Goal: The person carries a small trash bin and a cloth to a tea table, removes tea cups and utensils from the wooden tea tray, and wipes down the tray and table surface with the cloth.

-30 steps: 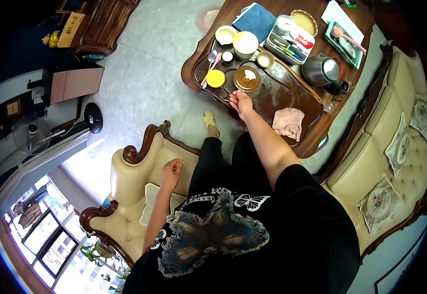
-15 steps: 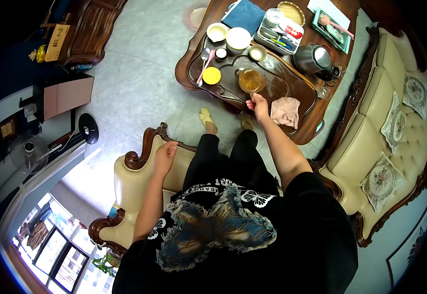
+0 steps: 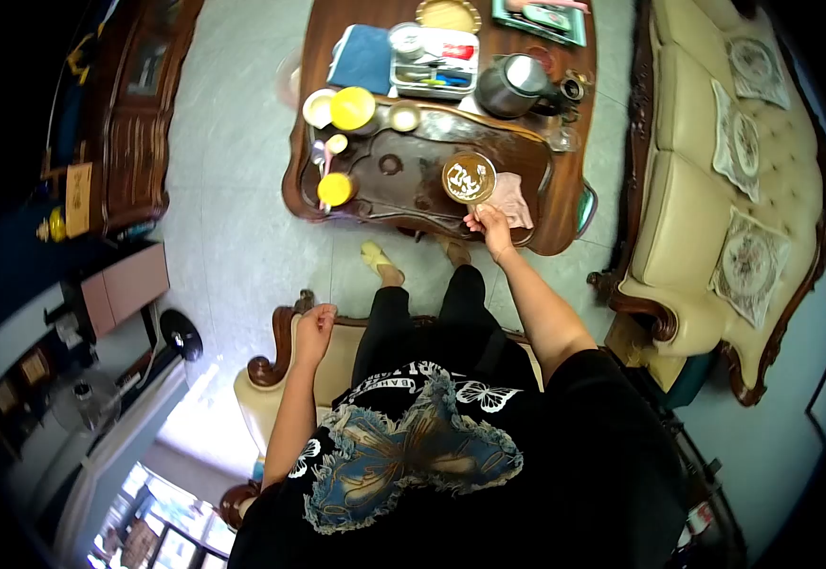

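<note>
My right hand [image 3: 490, 226] is closed on the handle of a round glass pitcher [image 3: 469, 178] with amber liquid in it and bright reflections on top. The pitcher is over the front of the carved dark tea tray [image 3: 403, 204] and overlaps a crumpled pink cloth [image 3: 510, 199] in this view. Low at my left side, over the chair seat, my left hand [image 3: 314, 332] hangs with its fingers curled and nothing visible in them.
On the wooden table stand a dark kettle [image 3: 510, 85], a metal box [image 3: 435, 87] of small items, a folded blue cloth [image 3: 360, 57], a yellow-topped container [image 3: 336, 190] and several cups. A cream armchair [image 3: 261, 394] is behind me, a tufted sofa [image 3: 678, 213] to the right.
The view has turned, so the table sits squarer and further left. My right hand has brought the pitcher toward the pink cloth, which it now overlaps. My left hand stays low.
</note>
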The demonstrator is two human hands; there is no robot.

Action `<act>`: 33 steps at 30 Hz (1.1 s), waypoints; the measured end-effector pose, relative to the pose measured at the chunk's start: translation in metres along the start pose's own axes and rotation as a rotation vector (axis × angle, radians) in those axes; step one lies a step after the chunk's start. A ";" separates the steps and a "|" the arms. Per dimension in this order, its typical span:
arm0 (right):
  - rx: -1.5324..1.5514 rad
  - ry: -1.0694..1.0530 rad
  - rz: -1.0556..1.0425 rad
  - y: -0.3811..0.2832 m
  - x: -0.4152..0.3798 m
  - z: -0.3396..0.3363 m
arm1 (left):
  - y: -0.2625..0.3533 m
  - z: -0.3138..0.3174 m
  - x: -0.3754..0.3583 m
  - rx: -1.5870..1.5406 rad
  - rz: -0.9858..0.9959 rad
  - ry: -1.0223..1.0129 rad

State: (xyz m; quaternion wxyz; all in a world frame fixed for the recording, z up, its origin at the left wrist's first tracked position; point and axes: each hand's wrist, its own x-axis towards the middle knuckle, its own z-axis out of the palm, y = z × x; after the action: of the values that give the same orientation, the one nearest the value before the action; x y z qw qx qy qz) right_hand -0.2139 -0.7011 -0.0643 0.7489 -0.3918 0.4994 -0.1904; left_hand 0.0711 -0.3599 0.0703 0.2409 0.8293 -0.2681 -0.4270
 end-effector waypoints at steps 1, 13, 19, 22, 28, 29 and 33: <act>0.017 0.023 -0.009 -0.002 -0.003 -0.008 | 0.005 0.004 0.006 0.012 0.023 -0.018; 0.135 0.188 -0.118 -0.032 -0.024 -0.128 | 0.083 0.037 0.059 0.086 -0.003 -0.155; 0.115 0.322 -0.188 -0.019 -0.013 -0.203 | 0.113 0.072 0.063 0.179 0.013 -0.236; 0.130 0.356 -0.185 -0.004 0.002 -0.233 | 0.124 0.097 0.069 0.165 0.054 -0.269; 0.203 0.406 -0.136 0.019 0.030 -0.262 | 0.150 0.137 0.087 0.217 0.057 -0.320; 0.240 0.414 -0.119 0.027 0.034 -0.259 | 0.147 0.143 0.092 0.181 0.091 -0.325; 0.293 0.386 -0.141 0.045 0.045 -0.263 | 0.155 0.152 0.096 0.166 0.052 -0.300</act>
State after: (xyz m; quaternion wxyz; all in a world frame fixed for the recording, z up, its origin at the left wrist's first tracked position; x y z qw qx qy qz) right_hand -0.4355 -0.8077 -0.1773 0.6735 -0.2691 0.5717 -0.3837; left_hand -0.0462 -0.5626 0.0328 0.1398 0.7661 -0.3566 -0.5161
